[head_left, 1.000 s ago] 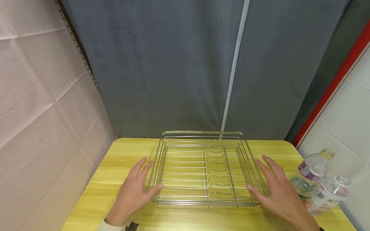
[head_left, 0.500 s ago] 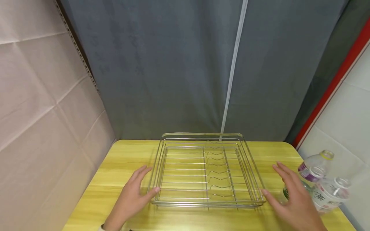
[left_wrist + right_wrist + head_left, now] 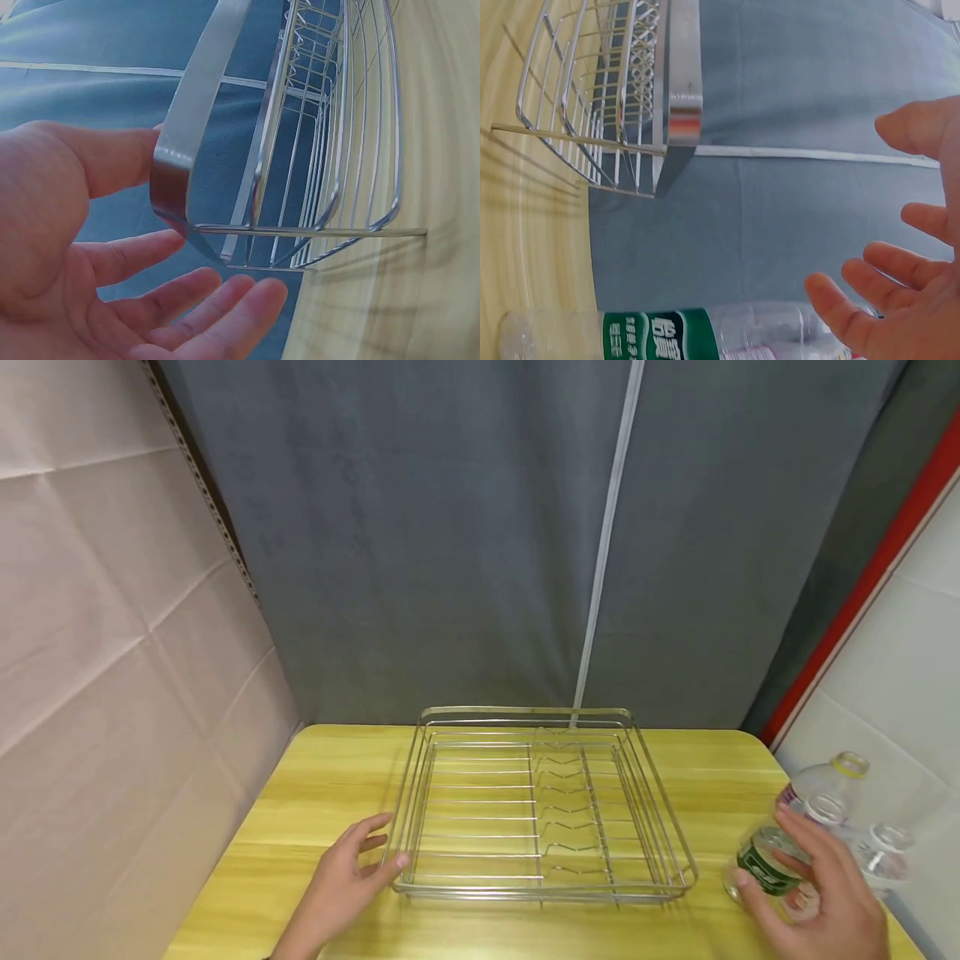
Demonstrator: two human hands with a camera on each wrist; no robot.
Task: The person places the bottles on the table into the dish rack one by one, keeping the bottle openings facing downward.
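A silver wire dish rack stands on the wooden table. My left hand is at its front left corner, thumb and index fingertips right at the flat metal rim in the left wrist view, the other fingers spread below. My right hand hovers over the bottles on the right, fingers spread and holding nothing. Nearest to it is a clear plastic bottle with a green label, upright and uncapped, partly hidden by the fingers. In the right wrist view, this green-labelled bottle lies along the lower edge, below the fingertips.
Behind the green-labelled bottle stands a clear bottle with a yellow neck ring. Another clear bottle is close to the white wall on the right. A grey curtain hangs behind the table.
My right hand has left the rack's right side and moved right to the green-labelled bottle. My left hand stays at the rack's left side, shifted slightly down, its fingers a little more bent.
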